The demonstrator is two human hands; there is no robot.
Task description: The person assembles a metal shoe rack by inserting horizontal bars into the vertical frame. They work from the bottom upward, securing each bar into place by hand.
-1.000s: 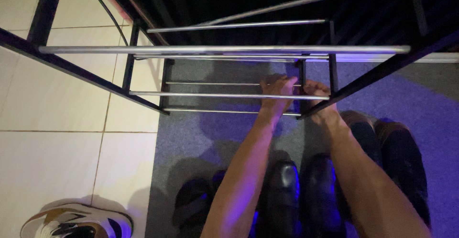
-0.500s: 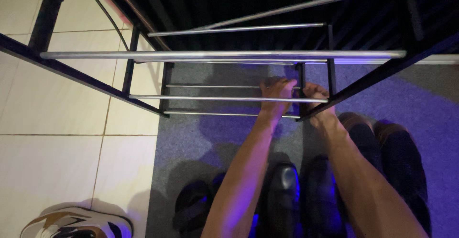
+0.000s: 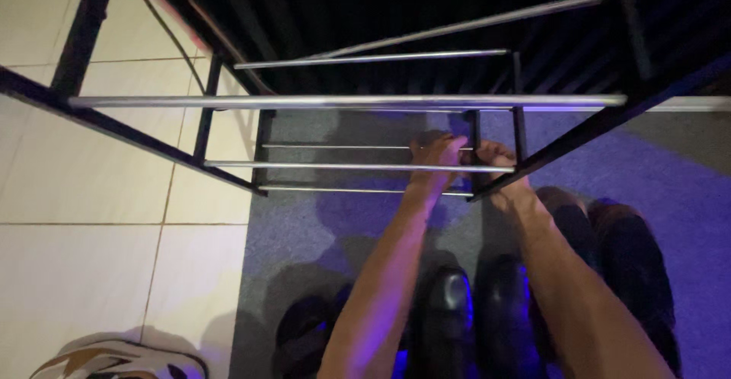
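Hands meet low in the black metal shoe rack (image 3: 228, 167) near its right upright: left hand (image 3: 434, 154) and right hand (image 3: 491, 157) each clenched around a thin silver lower rail (image 3: 335, 167). A thicker silver top rail (image 3: 343, 101) crosses above them, partly blocking the view. Black leather shoes (image 3: 449, 310) sit on the grey carpet (image 3: 304, 219) beneath the forearms, and a white sneaker (image 3: 114, 364) lies on the cream floor tiles (image 3: 84, 257).

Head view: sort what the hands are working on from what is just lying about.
In hand:
- left hand, closed on a low silver rail
- right hand, at the black upright of the rack
- the rack's other silver rails

Lying about:
- black shoes on the grey carpet
- brown shoes
- white sneaker on the tiles
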